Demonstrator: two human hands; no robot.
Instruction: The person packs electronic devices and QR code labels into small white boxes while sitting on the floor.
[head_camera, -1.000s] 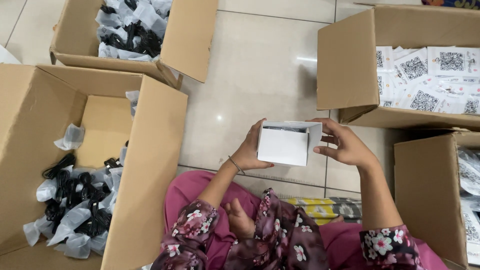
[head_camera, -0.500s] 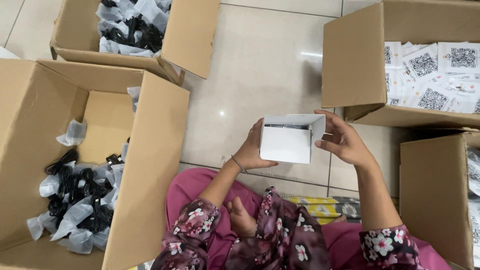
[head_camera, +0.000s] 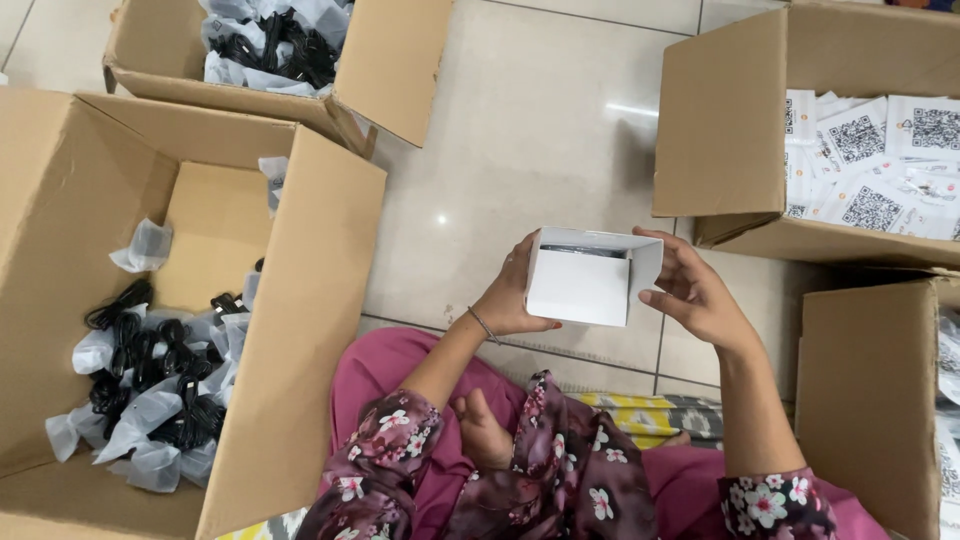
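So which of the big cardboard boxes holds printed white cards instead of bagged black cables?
The cardboard box at upper right, beyond the right hand. It is filled with white cards, while the two left boxes hold bagged black cables.

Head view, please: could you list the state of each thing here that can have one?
Small white box: open at the top, held off the floor between both hands.
Left hand: grip closed on the box's left side.
Right hand: fingers on the box's right side.
Large carton: flaps open, part filled with bagged black cables.
Far carton: open, holding bagged cables.
Right carton: open, holding white printed cards.
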